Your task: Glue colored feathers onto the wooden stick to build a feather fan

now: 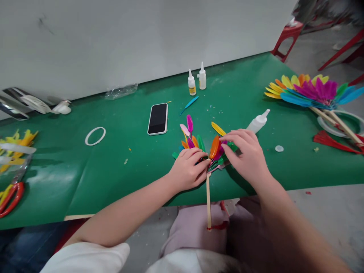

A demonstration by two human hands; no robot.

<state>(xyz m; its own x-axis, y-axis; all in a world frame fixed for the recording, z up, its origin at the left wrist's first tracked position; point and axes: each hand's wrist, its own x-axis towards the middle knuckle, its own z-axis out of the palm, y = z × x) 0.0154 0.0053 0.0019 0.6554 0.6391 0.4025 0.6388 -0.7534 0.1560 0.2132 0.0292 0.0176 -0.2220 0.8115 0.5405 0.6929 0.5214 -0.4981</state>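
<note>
Scissors [19,189] far left, then a white ring [86,138] and smartphone [158,118], then my left hand [189,168] gripping the base of the feather fan [200,143] near the edge of the green table [133,151] (wooden stick [208,197] poking out past it). My right hand [247,151] has fingertips at an orange feather [214,147], can't tell if pinching, squeeze bottle [258,122] just beyond.

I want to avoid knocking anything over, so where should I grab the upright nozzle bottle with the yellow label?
Probably around the body of the yellow-labelled bottle, below its nozzle, coming from its left: it stands upright, the nozzle is thin and tapered, and another nozzle bottle stands close on its right.
</note>
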